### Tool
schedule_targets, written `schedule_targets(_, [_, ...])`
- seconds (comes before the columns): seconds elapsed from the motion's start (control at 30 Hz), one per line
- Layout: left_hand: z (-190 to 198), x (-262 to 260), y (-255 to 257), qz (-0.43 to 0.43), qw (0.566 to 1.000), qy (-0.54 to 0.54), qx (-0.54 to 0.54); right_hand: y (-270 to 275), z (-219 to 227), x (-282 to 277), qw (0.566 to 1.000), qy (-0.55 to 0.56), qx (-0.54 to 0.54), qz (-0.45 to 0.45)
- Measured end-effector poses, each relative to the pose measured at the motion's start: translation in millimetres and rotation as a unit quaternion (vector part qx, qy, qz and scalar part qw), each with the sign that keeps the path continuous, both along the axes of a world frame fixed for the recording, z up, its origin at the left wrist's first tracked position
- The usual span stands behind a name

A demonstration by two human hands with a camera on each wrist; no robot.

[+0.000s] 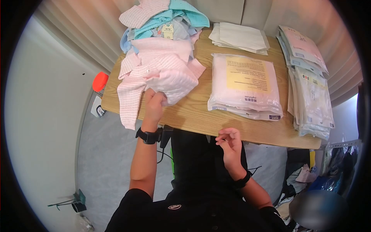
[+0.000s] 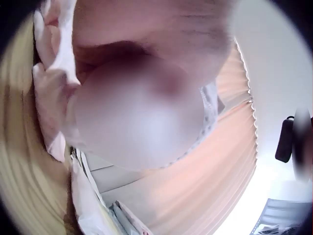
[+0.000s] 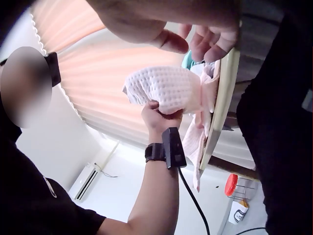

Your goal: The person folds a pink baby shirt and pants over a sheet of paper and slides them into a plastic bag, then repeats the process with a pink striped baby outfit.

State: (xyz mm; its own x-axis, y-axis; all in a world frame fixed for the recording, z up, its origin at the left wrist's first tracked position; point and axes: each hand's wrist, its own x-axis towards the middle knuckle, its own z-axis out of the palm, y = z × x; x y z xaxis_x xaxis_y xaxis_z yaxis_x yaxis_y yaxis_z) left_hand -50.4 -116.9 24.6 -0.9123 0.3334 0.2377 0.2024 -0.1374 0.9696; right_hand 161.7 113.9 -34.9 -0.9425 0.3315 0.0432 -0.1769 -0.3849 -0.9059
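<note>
My left hand [image 1: 154,104] grips the lower edge of a pale pink, striped long-sleeved garment [image 1: 129,92] at the table's front left. In the right wrist view, a waffle-textured part of the garment [image 3: 164,88] stands up from that hand, with the thumb lying against it. One sleeve hangs over the table edge. In the left wrist view, pale cloth [image 2: 142,112] close to the lens hides most of the grip. Just off the front edge of the table, my right hand [image 1: 231,149] hovers with loosely bent fingers and nothing between them.
Behind the garment lies a pile of turquoise and grey clothes [image 1: 185,11] with a tag. To the right are a bagged pink item [image 1: 247,100], white sheets [image 1: 241,36] and stacked clear packages [image 1: 311,96]. A red-lidded container [image 1: 100,82] stands beyond the wooden table's [image 1: 201,120] left edge.
</note>
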Motion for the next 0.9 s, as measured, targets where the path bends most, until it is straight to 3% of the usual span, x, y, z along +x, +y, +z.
schedule_targets(0.03, [-8, -7, -7, -0.052, 0.998, -0.019, 0.003, -1, -1, 0, 1.0, -0.005, -0.002, 0.006])
schedule_targets(0.13, [16, 8, 38, 0.14, 0.986, 0.009, -0.087, -5, 9, 0, 0.999, -0.021, 0.004, 0.04])
schedule_targets(0.23, [2, 4, 34, 0.253, 0.951, 0.039, -0.175, -5, 9, 2, 0.997, -0.03, -0.012, 0.072])
schedule_targets(0.33, [8, 8, 28, 0.305, 0.924, 0.103, -0.205, -3, 5, 2, 0.997, -0.025, -0.009, 0.072])
schedule_targets(0.43, [-2, -2, 1, 0.387, 0.808, 0.285, -0.341, -2, 3, 4, 0.996, -0.039, -0.001, 0.077])
schedule_targets(0.53, [-14, -23, -52, 0.461, 0.746, 0.288, -0.384, 0, 3, 5, 0.995, -0.041, 0.004, 0.086])
schedule_targets(0.63, [-28, -35, -116, 0.397, 0.822, 0.108, -0.394, 4, 5, 1, 0.993, -0.042, 0.015, 0.105])
schedule_targets(0.73, [2, -7, -123, 0.335, 0.797, -0.113, -0.491, 7, 11, -14, 0.992, -0.019, 0.022, 0.12])
schedule_targets(0.83, [-35, 1, -157, 0.389, 0.722, 0.002, -0.573, 10, 25, -44, 0.986, -0.008, 0.135, 0.1])
schedule_targets(0.9, [-17, 14, -143, 0.357, 0.75, -0.106, -0.547, 10, 35, -68, 0.982, -0.002, 0.151, 0.114])
